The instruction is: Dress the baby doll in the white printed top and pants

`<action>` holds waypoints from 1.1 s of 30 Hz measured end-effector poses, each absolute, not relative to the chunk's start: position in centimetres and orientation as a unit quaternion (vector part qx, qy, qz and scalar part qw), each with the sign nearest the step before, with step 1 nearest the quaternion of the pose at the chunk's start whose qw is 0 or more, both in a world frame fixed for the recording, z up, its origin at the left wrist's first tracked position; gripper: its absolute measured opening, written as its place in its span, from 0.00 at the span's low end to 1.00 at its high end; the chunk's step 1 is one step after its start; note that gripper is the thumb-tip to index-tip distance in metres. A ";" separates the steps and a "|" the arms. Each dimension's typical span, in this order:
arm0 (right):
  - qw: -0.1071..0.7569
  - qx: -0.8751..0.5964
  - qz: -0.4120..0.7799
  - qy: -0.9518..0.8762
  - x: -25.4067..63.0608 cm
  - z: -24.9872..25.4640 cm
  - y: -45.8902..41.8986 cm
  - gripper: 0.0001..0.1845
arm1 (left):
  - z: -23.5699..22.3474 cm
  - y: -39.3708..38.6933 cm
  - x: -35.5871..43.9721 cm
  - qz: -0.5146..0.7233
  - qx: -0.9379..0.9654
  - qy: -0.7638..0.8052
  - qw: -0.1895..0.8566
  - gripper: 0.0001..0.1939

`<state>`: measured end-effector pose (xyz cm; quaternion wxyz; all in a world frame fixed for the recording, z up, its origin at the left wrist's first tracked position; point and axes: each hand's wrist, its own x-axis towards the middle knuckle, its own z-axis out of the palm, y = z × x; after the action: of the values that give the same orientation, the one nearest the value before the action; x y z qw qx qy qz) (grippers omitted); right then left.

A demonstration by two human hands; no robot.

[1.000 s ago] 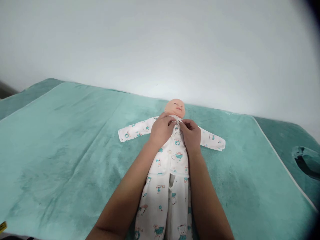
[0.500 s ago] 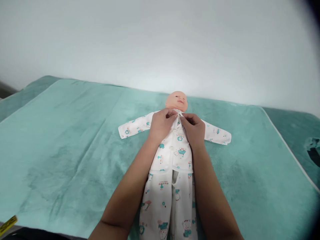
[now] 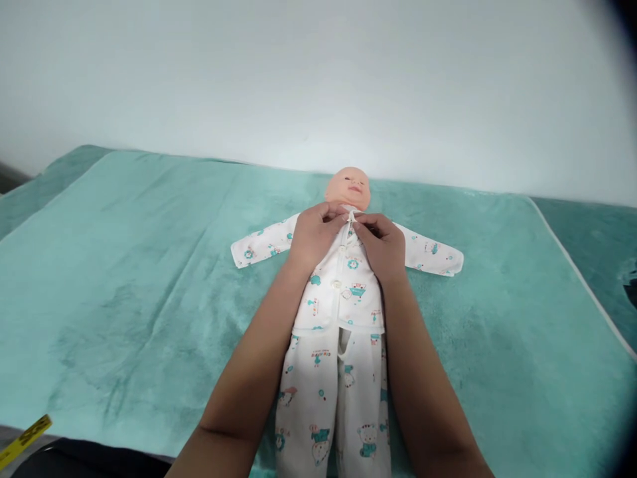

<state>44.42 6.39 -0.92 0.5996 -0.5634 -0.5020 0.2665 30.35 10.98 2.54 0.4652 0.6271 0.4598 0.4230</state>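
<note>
A baby doll (image 3: 348, 189) lies on its back, dressed in a white printed jacket (image 3: 323, 299) and matching trousers (image 3: 303, 392). Its sleeves stretch out to both sides. At the collar, my left hand (image 3: 316, 232) pinches one front edge of the jacket. My right hand (image 3: 383, 242) grips the opposite edge just beside it, fingers closed. The two edges meet between my fingertips, where the collar fastening is partly hidden. Further down the front, a pale button (image 3: 337, 284) shows on the jacket.
A green plush cover (image 3: 149, 299) spreads under the doll, against a white wall (image 3: 298, 79). A yellow strip with black marks (image 3: 24, 441) and dark fabric (image 3: 89, 459) show at the lower left. A dark object (image 3: 631, 289) sits at the right edge.
The view has tilted slightly, so the doll and hands appear a little higher. Both hands stay at the collar, with the fingertips drawn closer together over the jacket edges.
</note>
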 end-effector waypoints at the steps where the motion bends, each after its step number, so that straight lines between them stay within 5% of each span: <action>1: 0.604 -0.561 0.263 -0.502 44.4 -0.9 6.4 0.06 | 2.5 11.0 30.4 0.419 0.639 0.461 0.451 0.05; 25: 0.514 -0.532 0.200 -0.642 44.5 0.2 5.7 0.10 | 2.4 11.5 29.7 0.394 0.642 0.450 0.480 0.08; 33: 0.559 -0.518 0.250 -0.597 44.7 0.2 5.6 0.06 | 2.7 11.3 29.5 0.385 0.662 0.443 0.466 0.10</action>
<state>44.71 5.62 0.17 0.5592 -0.5182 -0.5970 0.2499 29.48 11.34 2.68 0.4661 0.6624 0.4427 0.3847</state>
